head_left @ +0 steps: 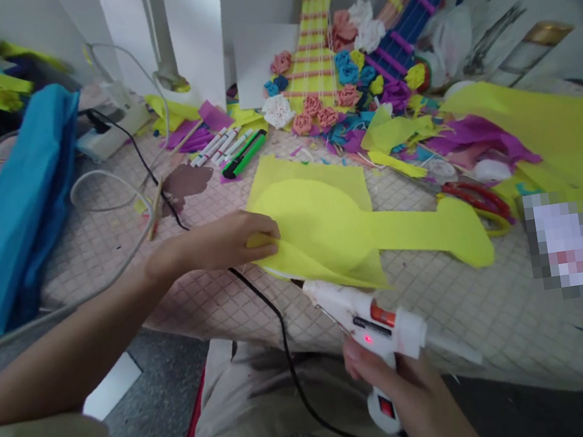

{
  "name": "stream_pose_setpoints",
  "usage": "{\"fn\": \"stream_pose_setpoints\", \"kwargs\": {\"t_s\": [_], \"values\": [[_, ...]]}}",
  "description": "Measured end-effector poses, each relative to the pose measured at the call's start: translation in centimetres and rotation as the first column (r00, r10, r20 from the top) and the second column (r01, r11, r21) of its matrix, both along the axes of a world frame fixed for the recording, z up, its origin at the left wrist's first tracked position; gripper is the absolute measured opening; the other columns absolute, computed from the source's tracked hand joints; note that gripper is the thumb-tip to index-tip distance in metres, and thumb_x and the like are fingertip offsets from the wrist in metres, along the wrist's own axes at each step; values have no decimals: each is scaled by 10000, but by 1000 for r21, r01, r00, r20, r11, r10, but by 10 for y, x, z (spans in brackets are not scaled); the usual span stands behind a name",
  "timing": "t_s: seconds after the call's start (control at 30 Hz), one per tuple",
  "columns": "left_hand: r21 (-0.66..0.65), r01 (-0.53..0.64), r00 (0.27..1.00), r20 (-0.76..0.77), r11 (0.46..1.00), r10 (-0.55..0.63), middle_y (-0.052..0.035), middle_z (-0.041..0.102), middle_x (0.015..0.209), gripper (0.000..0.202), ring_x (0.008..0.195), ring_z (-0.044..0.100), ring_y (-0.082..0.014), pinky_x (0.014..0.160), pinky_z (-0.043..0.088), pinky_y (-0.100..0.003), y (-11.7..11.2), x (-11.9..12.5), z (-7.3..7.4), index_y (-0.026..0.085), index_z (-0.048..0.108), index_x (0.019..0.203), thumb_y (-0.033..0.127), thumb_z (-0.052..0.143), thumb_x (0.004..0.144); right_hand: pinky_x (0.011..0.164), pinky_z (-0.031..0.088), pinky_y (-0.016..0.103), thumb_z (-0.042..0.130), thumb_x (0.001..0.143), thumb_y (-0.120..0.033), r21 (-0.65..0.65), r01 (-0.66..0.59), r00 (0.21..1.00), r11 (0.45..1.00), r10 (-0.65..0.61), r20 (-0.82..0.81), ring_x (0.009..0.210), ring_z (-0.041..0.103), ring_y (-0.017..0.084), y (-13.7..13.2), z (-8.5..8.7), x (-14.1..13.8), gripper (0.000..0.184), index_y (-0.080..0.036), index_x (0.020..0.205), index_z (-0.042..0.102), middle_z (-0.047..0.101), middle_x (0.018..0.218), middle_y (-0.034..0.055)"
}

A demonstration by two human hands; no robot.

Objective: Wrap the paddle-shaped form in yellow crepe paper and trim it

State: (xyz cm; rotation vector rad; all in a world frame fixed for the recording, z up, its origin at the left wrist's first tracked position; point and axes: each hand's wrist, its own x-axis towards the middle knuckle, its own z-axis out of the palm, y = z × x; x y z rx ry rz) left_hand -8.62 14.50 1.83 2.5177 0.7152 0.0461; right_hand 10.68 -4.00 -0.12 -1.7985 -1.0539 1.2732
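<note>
My left hand (240,239) pinches the near-left edge of a yellow crepe paper sheet (274,170), lifting it in a fold. Under and through the sheet shows a yellow guitar-shaped cutout (412,229), its neck and head reaching right across the table. My right hand (396,384) is closed round the handle of a white hot glue gun (370,316) with a lit red light and a glue stick poking out of its back. The gun's nozzle is at the near edge of the cutout, just below the lifted paper; whether it touches is hidden.
Red-handled scissors (476,201) lie beside the cutout's head. Behind are a green utility knife (244,154), several markers (213,146), paper scraps and a decorated yellow guitar (314,49). Blue crepe paper (23,205) lies left. A black cord (277,314) crosses the table's front edge.
</note>
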Motion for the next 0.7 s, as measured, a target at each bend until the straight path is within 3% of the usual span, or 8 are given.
{"fn": "stream_pose_setpoints", "kwargs": {"t_s": [0.1,0.33,0.7], "values": [[-12,5,1000,18,1000,-4,-30,606,764,157,688,538,-117,634,380,-208,4,1,-5,132,578,832,237,462,823,506,354,240,530,701,-554,-75,-45,998,996,42,-40,561,445,128,9,3,-9,366,-196,634,490,483,587,-6],[-63,23,998,59,998,-19,-36,642,795,156,697,559,-107,631,382,-189,13,4,-14,132,596,852,255,509,812,536,357,253,517,732,-496,73,-119,992,990,122,-44,556,446,135,27,4,-22,299,-204,671,509,473,559,-19],[-59,31,988,154,998,-22,-35,665,797,171,707,584,-109,638,393,-181,25,6,-28,141,620,840,292,580,769,547,352,265,512,750,-450,137,-177,984,975,173,42,537,430,133,38,-1,-30,260,-207,662,486,466,557,-29]]}}
